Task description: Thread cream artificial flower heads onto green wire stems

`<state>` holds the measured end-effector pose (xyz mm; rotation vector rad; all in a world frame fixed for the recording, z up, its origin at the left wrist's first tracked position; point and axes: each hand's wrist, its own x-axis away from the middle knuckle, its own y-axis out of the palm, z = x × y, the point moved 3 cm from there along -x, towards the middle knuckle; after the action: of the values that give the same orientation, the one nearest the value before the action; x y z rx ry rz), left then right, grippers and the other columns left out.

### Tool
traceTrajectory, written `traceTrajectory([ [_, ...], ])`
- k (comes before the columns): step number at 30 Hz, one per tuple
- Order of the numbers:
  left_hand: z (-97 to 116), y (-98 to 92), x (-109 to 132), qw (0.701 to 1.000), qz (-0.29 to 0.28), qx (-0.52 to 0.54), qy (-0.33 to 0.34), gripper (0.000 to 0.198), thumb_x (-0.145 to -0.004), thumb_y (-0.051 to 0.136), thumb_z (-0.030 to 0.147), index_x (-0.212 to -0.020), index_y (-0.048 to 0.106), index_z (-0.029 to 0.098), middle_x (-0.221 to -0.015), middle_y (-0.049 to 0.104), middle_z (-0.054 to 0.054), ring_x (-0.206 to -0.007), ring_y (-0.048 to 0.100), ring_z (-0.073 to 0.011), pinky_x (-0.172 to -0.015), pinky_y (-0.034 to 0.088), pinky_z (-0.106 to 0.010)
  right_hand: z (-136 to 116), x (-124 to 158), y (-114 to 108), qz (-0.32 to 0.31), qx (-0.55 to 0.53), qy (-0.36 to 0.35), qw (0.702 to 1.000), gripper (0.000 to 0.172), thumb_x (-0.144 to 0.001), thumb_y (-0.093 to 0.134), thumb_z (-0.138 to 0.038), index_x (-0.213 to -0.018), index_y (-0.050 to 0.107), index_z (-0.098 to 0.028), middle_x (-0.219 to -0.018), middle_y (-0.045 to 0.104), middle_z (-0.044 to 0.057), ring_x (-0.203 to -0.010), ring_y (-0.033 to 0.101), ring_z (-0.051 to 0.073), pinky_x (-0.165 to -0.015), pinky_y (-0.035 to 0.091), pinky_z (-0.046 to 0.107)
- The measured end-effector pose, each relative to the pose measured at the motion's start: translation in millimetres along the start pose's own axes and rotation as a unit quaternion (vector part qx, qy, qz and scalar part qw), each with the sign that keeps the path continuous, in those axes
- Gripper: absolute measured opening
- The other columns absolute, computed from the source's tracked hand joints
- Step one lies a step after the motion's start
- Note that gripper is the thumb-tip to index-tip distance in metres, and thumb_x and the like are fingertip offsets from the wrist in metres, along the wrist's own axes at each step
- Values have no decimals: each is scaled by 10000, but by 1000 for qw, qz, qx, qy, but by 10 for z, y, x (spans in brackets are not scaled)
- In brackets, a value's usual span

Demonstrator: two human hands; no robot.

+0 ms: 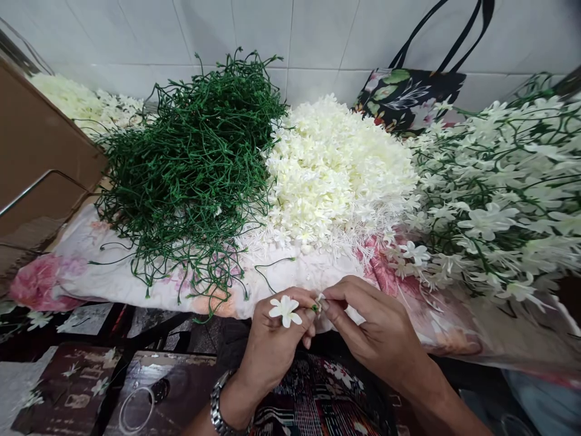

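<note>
Pale tiles (261,27) rise behind floral cloth (109,281). At its near edge, the left hand (275,342) pinches a green tip (315,307), the right hand (374,327) a white bit (320,297) against it. A flower (285,311) sits over the left thumb — probably light, soft, easily creased; best taken at its base. Beyond lie green stems (195,163) and white blooms (336,163).

Lower centre of frame: left hand (272,351), metal watch (216,407) at its wrist, holds a white flower (285,310) and a green stem tip (315,308); right hand (376,321) pinches a small white piece (320,297) at that tip. Cloth-covered bench (106,266) carries a green stem heap (195,157) left of centre, a white blossom pile (336,169) at centre and flower sprays (492,218) at right. Floral bag (408,97) at upper right; cardboard box (40,133) at left edge.
</note>
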<state>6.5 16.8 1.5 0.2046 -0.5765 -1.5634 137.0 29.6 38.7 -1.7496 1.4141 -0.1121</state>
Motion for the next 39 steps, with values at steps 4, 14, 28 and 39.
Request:
traceTrajectory([
  [4, -53, -39, -17, 999, 28, 29, -3, 108, -713, 683, 221, -657, 648, 136, -480, 527, 23, -437, 456, -77, -410, 392, -180, 15, -45, 25, -8, -20, 7, 1000, 103, -850, 497, -107, -790, 578, -127, -649, 552, 13, -609, 522, 91, -553, 424, 206],
  [14, -2, -84, -47, 994, 70, 76, -36, 225, -590, 790, 266, -638, 631, 114, -499, 461, 54, -420, 339, -23, -385, 257, -137, 2, -98, 67, -40, -91, 24, 995, 75, -860, 512, -145, -823, 577, -151, -663, 559, -13, -597, 526, 63, -541, 418, 175],
  [28, 65, -185, -25, 984, 113, 129, -44, 252, -514, 839, 246, -633, 638, 152, -430, 404, 76, -377, 302, -21, -386, 221, -153, 339, -248, 78, -52, 306, -59, 949, 143, -841, 495, -131, -773, 620, -124, -718, 583, 82, -700, 524, 208, -637, 415, 338],
  [39, 57, -192, -27, 986, 115, 119, -22, 273, -522, 833, 278, -624, 621, 140, -510, 487, 51, -385, 335, -22, -378, 247, -163, 82, -147, -33, -20, 106, -25, 994, 113, -867, 463, -124, -812, 554, -163, -708, 582, 21, -662, 537, 131, -610, 420, 257],
])
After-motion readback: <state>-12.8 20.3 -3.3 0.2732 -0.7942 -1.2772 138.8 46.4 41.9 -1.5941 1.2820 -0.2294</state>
